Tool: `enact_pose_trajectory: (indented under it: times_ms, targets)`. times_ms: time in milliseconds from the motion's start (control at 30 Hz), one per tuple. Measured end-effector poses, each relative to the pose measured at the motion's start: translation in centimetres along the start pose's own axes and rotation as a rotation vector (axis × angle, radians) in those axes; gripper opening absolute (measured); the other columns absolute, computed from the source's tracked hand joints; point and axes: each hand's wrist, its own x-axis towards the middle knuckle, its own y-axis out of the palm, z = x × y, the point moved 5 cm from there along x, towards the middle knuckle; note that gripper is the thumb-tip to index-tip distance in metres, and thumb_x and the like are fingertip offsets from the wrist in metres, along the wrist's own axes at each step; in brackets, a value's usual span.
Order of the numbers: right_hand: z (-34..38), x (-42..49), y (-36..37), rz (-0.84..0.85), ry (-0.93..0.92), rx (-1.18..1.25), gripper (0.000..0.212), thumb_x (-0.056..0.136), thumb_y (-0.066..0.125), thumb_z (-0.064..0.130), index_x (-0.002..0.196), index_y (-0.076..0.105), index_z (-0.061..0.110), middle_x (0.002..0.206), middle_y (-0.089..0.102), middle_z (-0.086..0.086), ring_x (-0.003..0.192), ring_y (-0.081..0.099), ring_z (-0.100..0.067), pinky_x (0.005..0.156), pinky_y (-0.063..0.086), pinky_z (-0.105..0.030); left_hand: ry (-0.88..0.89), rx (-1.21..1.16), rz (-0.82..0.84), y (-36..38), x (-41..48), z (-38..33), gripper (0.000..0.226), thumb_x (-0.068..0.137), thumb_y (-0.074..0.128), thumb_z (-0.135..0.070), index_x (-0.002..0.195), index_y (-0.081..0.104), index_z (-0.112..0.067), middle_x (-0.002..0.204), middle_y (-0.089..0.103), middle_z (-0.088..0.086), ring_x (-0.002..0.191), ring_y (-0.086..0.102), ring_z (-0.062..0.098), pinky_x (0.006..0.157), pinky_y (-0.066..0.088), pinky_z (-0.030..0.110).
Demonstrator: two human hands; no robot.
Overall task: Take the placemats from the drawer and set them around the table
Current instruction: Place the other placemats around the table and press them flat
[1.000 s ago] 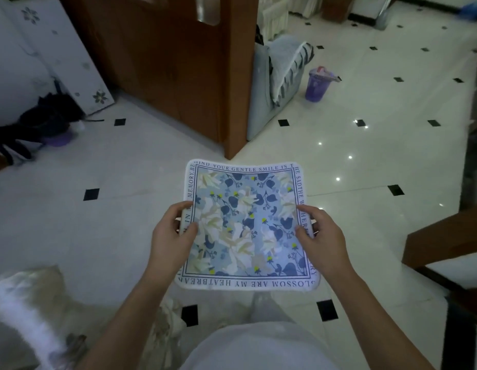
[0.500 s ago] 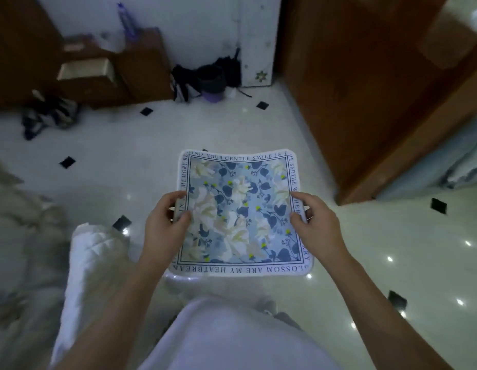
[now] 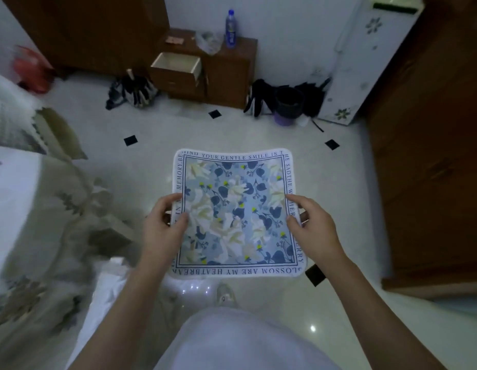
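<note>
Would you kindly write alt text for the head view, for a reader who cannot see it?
A person's left hand and right hand grip opposite side edges of a blue floral placemat, held flat above a pale tiled floor. Beyond it, a small wooden cabinet stands with its top drawer open and a bottle on top.

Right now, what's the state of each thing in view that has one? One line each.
placemat: off the floor, spread flat, printed side up, held at both side edges
left hand: grips the placemat's left edge
right hand: grips the placemat's right edge
drawer: pulled open
bottle: upright on the cabinet
</note>
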Motion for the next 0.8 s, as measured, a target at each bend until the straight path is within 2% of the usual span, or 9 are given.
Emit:
enact_pose_trajectory:
  times_ms: [67, 200, 367, 433, 500, 567, 667, 800]
  targets:
    - [-0.4, 2.3, -1.2, -0.066, 0.032, -0.006, 0.042, 0.093, 0.062, 0.015, 0.130, 0.059, 0.034, 0.112, 0.060, 0.014, 0.082, 0.058, 0.004, 0.074, 0.048, -0.020, 0.032, 0.002, 0.065, 2.3, 3.3, -1.1, 0.035, 0.093, 0.065, -0.009, 0.120, 0.063, -0.031, 0.104, 0.071, -0.003, 0.088, 0.071, 0.021, 0.075, 0.062, 0.046]
    - [-0.6, 7.3, -2.3, -0.112, 0.055, -0.038, 0.041, 0.093, 0.062, 0.014, 0.130, 0.059, 0.030, 0.117, 0.061, 0.010, 0.080, 0.055, 0.013, 0.071, 0.040, -0.010, 0.101, 0.048, 0.123, 5.1, 9.6, -3.2, 0.037, 0.091, 0.066, -0.009, 0.117, 0.062, -0.036, 0.104, 0.070, -0.006, 0.083, 0.069, 0.016, 0.074, 0.061, 0.044]
    - [0.4, 15.2, -1.3, -0.072, 0.047, -0.027, 0.041, 0.092, 0.063, 0.013, 0.129, 0.060, 0.030, 0.110, 0.062, 0.008, 0.077, 0.057, 0.008, 0.072, 0.043, -0.018, 0.081, 0.023, 0.094, 5.6, 16.2, -4.3, 0.037, 0.093, 0.065, -0.010, 0.113, 0.062, -0.041, 0.101, 0.071, -0.007, 0.082, 0.070, 0.016, 0.069, 0.060, 0.035]
    - [1.3, 19.6, 0.4, -0.020, 0.021, -0.015, 0.041, 0.092, 0.063, 0.013, 0.128, 0.061, 0.030, 0.103, 0.061, 0.007, 0.073, 0.056, 0.008, 0.072, 0.043, -0.022, 0.065, 0.014, 0.031, 5.0, 19.0, -4.2, 0.040, 0.092, 0.066, -0.010, 0.111, 0.061, -0.045, 0.100, 0.071, -0.006, 0.083, 0.071, 0.017, 0.067, 0.059, 0.031]
    - [2.7, 24.2, 2.7, 0.054, -0.024, -0.011, 0.040, 0.091, 0.063, 0.013, 0.127, 0.061, 0.032, 0.102, 0.062, 0.007, 0.071, 0.057, 0.006, 0.074, 0.046, -0.024, 0.034, -0.002, -0.053, 3.9, 21.4, -3.8, 0.039, 0.092, 0.065, -0.007, 0.114, 0.063, -0.039, 0.103, 0.072, -0.002, 0.085, 0.071, 0.020, 0.071, 0.061, 0.038]
    - [4.8, 28.7, 5.3, 0.134, -0.092, -0.012, 0.041, 0.091, 0.063, 0.013, 0.127, 0.061, 0.033, 0.109, 0.063, 0.008, 0.076, 0.059, 0.003, 0.076, 0.048, -0.023, -0.005, -0.026, -0.155, 2.3, 23.2, -3.5, 0.038, 0.092, 0.065, -0.005, 0.115, 0.063, -0.036, 0.104, 0.072, 0.000, 0.087, 0.072, 0.023, 0.075, 0.061, 0.043]
    - [9.1, 34.6, 10.2, 0.285, -0.213, -0.042, 0.042, 0.091, 0.062, 0.014, 0.128, 0.060, 0.033, 0.113, 0.063, 0.010, 0.078, 0.058, 0.005, 0.071, 0.043, -0.012, -0.062, -0.042, -0.346, -1.1, 24.6, -2.9, 0.043, 0.092, 0.066, -0.004, 0.111, 0.062, -0.042, 0.102, 0.072, -0.005, 0.088, 0.072, 0.019, 0.075, 0.060, 0.035]
    - [16.5, 38.5, 18.8, 0.555, -0.417, -0.075, 0.043, 0.092, 0.061, 0.015, 0.132, 0.058, 0.031, 0.114, 0.061, 0.011, 0.080, 0.058, 0.001, 0.073, 0.044, -0.018, -0.151, -0.052, -0.666, -7.3, 23.0, -1.1, 0.038, 0.091, 0.067, -0.003, 0.116, 0.064, -0.031, 0.101, 0.072, -0.007, 0.086, 0.070, 0.016, 0.074, 0.058, 0.030]
